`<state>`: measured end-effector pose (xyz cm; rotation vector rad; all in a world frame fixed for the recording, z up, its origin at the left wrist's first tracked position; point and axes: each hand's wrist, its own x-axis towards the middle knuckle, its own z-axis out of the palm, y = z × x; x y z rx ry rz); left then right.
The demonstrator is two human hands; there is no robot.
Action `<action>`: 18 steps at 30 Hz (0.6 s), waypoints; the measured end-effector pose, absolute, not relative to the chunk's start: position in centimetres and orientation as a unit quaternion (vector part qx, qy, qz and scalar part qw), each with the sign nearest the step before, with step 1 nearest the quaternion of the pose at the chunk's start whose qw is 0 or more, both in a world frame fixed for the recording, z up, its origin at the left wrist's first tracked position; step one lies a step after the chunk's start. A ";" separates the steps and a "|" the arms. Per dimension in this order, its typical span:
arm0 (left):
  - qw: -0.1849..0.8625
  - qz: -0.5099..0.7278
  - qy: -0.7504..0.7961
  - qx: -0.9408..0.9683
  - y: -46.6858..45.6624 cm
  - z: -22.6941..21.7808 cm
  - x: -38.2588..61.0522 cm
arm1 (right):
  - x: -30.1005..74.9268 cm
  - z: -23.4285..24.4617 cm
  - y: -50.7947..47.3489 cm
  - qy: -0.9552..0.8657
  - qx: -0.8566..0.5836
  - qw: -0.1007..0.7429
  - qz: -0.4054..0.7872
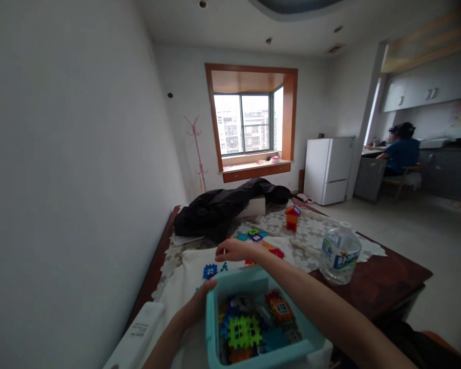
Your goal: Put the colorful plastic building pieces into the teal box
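My left hand [203, 296] grips the left rim of a light teal plastic bin [212, 328]. Inside the bin lie several interlocking plastic building blocks, among them a lime green block [245, 331] and an orange block with a white window [281, 307]. Reaching across the bin, my right hand [236, 250] hovers over the white cloth with its fingers curled together; whatever they hold, if anything, is hidden. Just below its fingertips are a blue block [210, 271] and a small teal piece [224, 266]. Red and orange blocks [272, 249] lie beyond my right forearm.
A large clear plastic bottle [340, 253] stands at the table's right. Farther back are a small block house [292, 218], blue and green blocks [253, 234] and a black garment [215, 207]. A white power strip-like object [136, 335] lies at left. A person [401, 151] sits in the kitchen.
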<state>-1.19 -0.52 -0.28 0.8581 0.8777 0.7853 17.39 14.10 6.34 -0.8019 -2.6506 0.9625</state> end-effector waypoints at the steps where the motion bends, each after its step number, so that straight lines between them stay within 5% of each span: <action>1: 0.745 0.359 0.406 0.390 -0.5 -0.2 -1.1 | 17.3 6.1 14.0 -0.911 -0.288 0.083 0.282; 11: 0.740 0.361 0.420 0.381 -0.6 -0.1 -0.9 | 16.7 5.3 13.6 -0.904 -0.345 -0.110 0.226; 18: 0.740 0.369 0.403 0.393 -0.7 -0.1 -0.9 | 16.2 5.2 13.6 -0.899 -0.355 -0.078 0.243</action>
